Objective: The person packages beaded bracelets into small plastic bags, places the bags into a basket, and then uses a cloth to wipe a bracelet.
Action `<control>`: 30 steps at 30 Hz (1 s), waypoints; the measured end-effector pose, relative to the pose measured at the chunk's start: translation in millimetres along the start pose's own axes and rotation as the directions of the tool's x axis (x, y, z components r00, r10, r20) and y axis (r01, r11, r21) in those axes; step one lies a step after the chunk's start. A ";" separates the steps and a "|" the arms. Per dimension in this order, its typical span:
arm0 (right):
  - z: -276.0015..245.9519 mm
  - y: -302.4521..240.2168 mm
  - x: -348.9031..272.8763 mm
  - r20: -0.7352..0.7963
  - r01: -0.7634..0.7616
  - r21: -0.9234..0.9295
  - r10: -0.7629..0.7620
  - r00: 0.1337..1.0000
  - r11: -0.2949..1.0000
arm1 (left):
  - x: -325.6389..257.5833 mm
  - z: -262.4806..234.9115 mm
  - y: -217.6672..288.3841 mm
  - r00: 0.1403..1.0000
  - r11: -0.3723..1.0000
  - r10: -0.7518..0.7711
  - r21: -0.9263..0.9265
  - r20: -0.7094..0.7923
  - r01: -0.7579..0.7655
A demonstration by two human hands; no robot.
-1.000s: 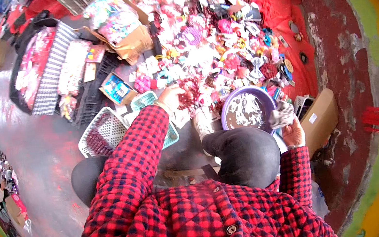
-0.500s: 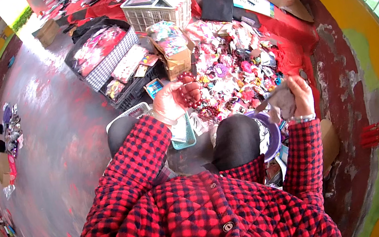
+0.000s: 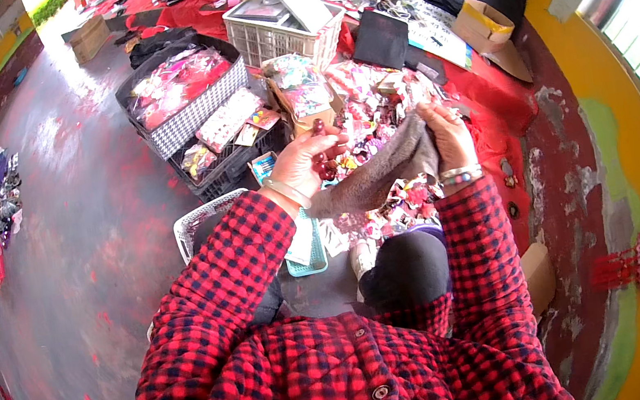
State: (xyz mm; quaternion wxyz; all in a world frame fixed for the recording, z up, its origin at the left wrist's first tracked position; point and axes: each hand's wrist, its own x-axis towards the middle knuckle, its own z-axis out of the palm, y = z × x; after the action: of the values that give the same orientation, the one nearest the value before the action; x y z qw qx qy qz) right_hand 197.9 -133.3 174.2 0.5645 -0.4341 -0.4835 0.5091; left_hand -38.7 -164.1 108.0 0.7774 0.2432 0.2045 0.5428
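Note:
My left hand (image 3: pixel 301 170) is closed on a string of dark red beads (image 3: pixel 327 169), which hangs by its fingers. A bangle circles that wrist. My right hand (image 3: pixel 447 138) grips the upper end of a grey-brown cloth (image 3: pixel 382 172). Stretching down to the left, the cloth brings its lower end close beside my left hand; whether they touch I cannot tell. Beyond both hands spreads a heap of small colourful hair ornaments and trinkets (image 3: pixel 362 123), partly hidden by the cloth.
A white basket (image 3: pixel 188 232) and a teal basket (image 3: pixel 309 266) stand near my knees. Farther off are a houndstooth-patterned bin (image 3: pixel 197 98), a black crate (image 3: pixel 230 176), a cardboard box (image 3: pixel 322 117) and a pale plastic crate (image 3: pixel 251 40). Red cloth (image 3: pixel 492 104) lies along the right wall.
My right hand has moved left, bringing the cloth out across the heap toward my left hand. The cloth is now spread longer. My left hand still holds the beads.

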 end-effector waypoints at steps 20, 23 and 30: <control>-1.2 142.5 144.0 0.105 -0.206 -0.293 0.246 0.964 0.933 | 192.5 -96.2 -66.9 0.955 0.533 0.270 0.807 0.122 -0.253; -21.1 141.5 148.8 0.123 -0.283 -0.163 0.305 0.944 0.945 | 196.1 -82.4 -69.2 0.982 0.602 0.137 0.776 0.130 -0.187; -37.9 148.9 140.8 0.207 -0.406 0.046 0.389 0.898 0.913 | 199.8 -68.9 -99.9 0.887 -0.017 0.388 0.964 0.251 -0.266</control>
State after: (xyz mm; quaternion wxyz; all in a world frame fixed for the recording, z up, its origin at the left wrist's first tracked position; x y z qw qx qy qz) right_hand 214.2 22.4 36.7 0.4174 -0.4471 -0.4143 0.6740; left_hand 60.9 6.0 -17.7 0.2441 0.7171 0.4871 0.4347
